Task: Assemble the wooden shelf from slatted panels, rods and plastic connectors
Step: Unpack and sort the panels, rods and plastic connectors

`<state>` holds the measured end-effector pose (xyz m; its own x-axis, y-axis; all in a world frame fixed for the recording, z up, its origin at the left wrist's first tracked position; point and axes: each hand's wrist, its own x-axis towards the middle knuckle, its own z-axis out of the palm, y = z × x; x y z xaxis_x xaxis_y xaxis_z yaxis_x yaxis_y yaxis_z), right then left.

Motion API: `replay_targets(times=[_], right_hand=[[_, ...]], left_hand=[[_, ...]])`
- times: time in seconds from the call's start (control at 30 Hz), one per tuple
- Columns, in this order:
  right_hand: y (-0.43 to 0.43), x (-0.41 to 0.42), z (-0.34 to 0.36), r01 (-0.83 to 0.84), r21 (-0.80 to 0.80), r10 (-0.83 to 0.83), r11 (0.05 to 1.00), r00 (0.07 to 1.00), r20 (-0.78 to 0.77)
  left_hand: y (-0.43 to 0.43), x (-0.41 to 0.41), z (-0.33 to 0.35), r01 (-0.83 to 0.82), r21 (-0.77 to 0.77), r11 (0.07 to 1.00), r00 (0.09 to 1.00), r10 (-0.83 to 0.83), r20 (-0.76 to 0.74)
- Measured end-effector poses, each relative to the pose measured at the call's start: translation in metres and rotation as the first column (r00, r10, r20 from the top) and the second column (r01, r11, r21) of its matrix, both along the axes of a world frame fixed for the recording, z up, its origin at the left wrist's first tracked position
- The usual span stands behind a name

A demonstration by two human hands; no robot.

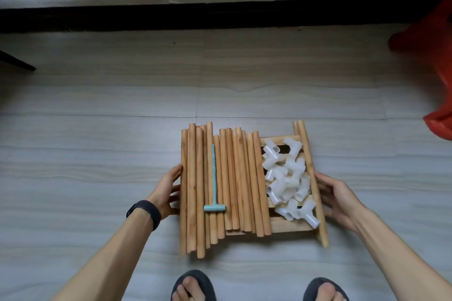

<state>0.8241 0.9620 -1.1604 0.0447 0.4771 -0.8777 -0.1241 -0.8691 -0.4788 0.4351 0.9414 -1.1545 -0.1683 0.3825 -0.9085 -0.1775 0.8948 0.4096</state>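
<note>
A stack of slatted wooden panels [283,223] is held above the floor, carrying several wooden rods [234,178] laid side by side on its left and middle. A pile of white plastic connectors [287,178] lies on its right part, with two more rods [309,173] along the right edge. A small light-blue hammer [214,183] rests on the rods. My left hand [168,190] grips the stack's left edge. At the right edge, my right hand [336,193] holds the stack with its fingers curled under.
A pale tiled floor [97,154] spreads all around. A dark baseboard and white wall [220,17] run across the back. A red plastic object [435,76] stands at the right. A dark furniture leg [17,61] pokes in at the far left. My feet in dark slippers [193,286] are below.
</note>
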Motion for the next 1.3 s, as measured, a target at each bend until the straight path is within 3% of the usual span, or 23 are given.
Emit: replay_targets(times=[0.27, 0.43, 0.5, 0.63, 1.2, 1.23, 1.3], right_hand=[[-0.014, -0.007, 0.000, 0.013, 0.047, -0.016, 0.999, 0.998, 0.058], [-0.041, -0.016, -0.014, -0.141, 0.268, 0.041, 0.953, 0.936, 0.348], [-0.051, -0.023, -0.017, -0.194, 0.313, 0.062, 0.930, 0.920, 0.387], [-0.050, -0.025, -0.027, -0.191, 0.330, 0.056, 0.924, 0.924, 0.378], [0.008, -0.032, -0.027, -0.208, 0.348, 0.090, 0.914, 0.941, 0.325], [0.006, -0.033, -0.026, -0.270, 0.338, 0.117, 0.902, 0.904, 0.411], [0.000, -0.042, -0.015, -0.462, 0.299, 0.112, 0.835, 0.674, 0.730]], left_hand=[[-0.003, 0.011, 0.001, 0.002, 0.081, 0.997, 0.998, 0.003, -0.060], [-0.024, 0.028, 0.006, 0.072, 0.195, 0.978, 0.994, -0.055, -0.092], [-0.028, 0.030, -0.002, 0.108, 0.281, 0.954, 0.991, -0.079, -0.110], [-0.026, 0.027, -0.014, 0.062, 0.329, 0.942, 0.984, -0.002, -0.180], [0.011, 0.020, -0.023, 0.126, 0.325, 0.937, 0.962, -0.035, -0.272], [0.010, 0.021, -0.023, 0.172, 0.316, 0.933, 0.942, -0.062, -0.329], [0.004, 0.025, -0.018, 0.382, 0.256, 0.888, 0.795, -0.173, -0.582]])
